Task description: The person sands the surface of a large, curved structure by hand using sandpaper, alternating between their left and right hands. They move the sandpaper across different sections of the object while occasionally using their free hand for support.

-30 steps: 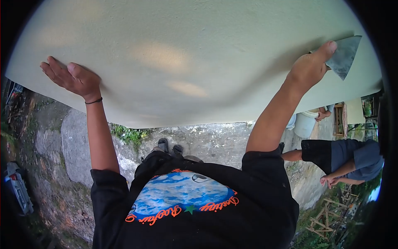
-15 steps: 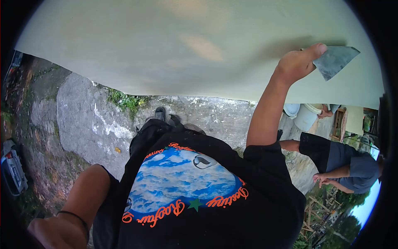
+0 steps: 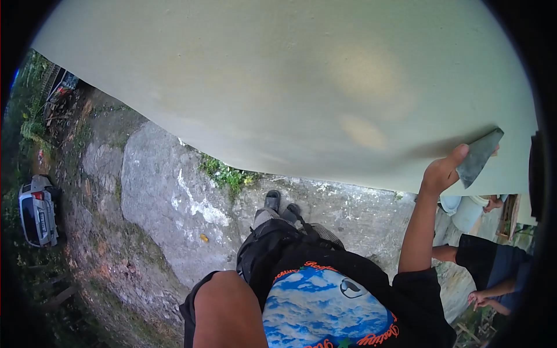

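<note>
My right hand (image 3: 444, 173) is wrapped round a grey putty knife (image 3: 480, 158), the thumb lying along its flat, wedge-shaped blade. The blade is at the smooth, pale greenish wall (image 3: 261, 87), near its lower right part, and casts a soft shadow there. The knife's handle is hidden behind my hand. Of my left arm, only a bent part (image 3: 226, 313) shows at the bottom; the left hand itself is out of sight.
Rough concrete ground (image 3: 162, 174) runs below the wall, with a weed clump (image 3: 226, 176) at its foot. On the right are white buckets (image 3: 466, 214) and another person (image 3: 493, 267). A silver car (image 3: 39, 211) is parked far left.
The view has shifted, so the wall fills more of it. My right hand still holds the putty knife, its blade now turned more edge-on. My left hand has left the view.
</note>
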The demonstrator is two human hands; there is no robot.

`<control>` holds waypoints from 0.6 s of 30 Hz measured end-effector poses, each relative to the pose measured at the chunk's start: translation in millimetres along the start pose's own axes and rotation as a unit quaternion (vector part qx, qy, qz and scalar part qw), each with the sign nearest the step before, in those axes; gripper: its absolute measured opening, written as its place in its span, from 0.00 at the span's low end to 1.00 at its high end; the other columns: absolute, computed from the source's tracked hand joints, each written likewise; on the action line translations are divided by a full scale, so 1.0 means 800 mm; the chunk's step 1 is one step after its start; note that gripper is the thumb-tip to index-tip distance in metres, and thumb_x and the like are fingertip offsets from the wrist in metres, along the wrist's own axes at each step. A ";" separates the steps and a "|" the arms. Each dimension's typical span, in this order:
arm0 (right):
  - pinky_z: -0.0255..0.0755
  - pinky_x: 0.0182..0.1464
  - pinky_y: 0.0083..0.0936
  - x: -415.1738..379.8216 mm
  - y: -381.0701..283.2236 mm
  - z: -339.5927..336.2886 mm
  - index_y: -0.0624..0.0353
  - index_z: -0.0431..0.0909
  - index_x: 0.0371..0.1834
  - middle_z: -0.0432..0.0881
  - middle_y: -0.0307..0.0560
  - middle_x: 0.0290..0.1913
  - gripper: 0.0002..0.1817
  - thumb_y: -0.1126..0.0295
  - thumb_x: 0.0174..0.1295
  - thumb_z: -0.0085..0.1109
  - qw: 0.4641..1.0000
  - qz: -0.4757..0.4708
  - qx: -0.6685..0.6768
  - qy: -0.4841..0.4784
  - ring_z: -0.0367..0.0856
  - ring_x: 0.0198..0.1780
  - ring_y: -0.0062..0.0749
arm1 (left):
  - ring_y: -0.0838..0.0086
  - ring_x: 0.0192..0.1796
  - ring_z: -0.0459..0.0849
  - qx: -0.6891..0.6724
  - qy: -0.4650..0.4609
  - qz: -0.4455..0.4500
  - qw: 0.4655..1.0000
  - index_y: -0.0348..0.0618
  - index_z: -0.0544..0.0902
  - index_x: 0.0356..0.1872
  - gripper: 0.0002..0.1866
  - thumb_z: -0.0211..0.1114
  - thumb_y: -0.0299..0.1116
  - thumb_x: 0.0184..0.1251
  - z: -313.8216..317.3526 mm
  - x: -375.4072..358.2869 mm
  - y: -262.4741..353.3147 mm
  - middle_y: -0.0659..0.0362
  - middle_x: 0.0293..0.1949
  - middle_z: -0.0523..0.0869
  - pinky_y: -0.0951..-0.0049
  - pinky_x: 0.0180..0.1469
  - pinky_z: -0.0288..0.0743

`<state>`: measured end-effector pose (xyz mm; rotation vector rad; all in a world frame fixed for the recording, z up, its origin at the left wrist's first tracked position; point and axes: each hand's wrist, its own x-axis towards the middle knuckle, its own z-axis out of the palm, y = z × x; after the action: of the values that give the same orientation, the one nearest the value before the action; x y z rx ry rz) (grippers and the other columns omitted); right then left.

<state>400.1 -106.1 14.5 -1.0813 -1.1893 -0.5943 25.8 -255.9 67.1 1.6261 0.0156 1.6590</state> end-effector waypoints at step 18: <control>0.38 0.73 0.48 -0.067 0.011 -0.001 0.72 0.38 0.73 0.35 0.63 0.76 0.39 0.55 0.71 0.42 0.973 -0.053 -0.217 -0.053 0.37 0.76 0.57 | 0.53 0.59 0.77 -0.040 0.002 -0.009 0.999 0.25 0.74 0.53 0.26 0.36 0.40 0.76 0.009 -0.002 -0.038 0.36 0.51 0.78 0.56 0.67 0.64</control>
<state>391.3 -111.6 -38.9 -1.4379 -1.2450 -0.9186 47.5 -239.7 51.5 1.5584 -0.0335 1.6297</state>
